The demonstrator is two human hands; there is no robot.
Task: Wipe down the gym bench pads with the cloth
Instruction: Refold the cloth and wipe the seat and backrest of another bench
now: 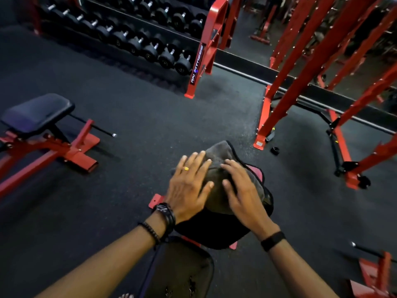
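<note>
Two hands lie flat on a grey cloth (223, 168) draped over the far end of a black bench pad (214, 231), open floor (133, 108) all round; a second bench (36, 112) left, red rack (300, 67) right, dumbbells (137, 37) beyond. Left hand (189, 188) and right hand (242, 190) press with fingers straight

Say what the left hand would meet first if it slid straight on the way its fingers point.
More of the grey cloth, then probably bare floor beyond the pad's far end; depth is unclear.
</note>
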